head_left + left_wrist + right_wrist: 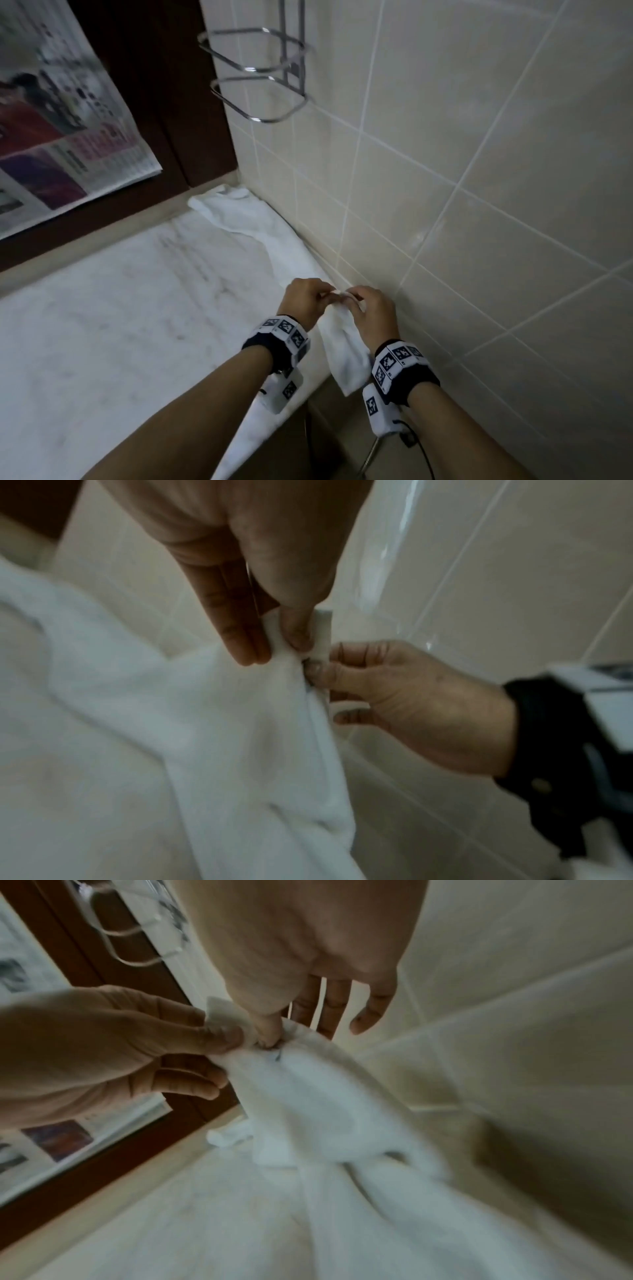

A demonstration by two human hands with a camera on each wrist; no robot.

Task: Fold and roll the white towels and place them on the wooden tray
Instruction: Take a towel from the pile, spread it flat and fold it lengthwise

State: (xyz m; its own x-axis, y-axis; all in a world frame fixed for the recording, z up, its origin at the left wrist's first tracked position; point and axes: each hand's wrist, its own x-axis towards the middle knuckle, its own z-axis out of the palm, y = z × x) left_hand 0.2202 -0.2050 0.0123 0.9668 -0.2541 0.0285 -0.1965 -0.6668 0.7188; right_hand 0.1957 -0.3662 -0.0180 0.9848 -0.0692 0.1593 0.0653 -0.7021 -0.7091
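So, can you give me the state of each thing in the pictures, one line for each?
Held white towel: unfolded, hanging, corner pinched by both hands.
Second white towel: crumpled on the counter against the tiled wall.
Left hand: pinches the towel corner.
Right hand: pinches the same corner.
Wire rack: on the wall, holds nothing.
Newspaper: hanging over the window.

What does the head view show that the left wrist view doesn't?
Only the head view shows the wire rack on the tiled wall, the newspaper on the dark window frame, a second towel in the far corner, and the marble counter. Only the left wrist view shows the small tag at the pinched corner. Both show the left hand and right hand pinching the white towel.
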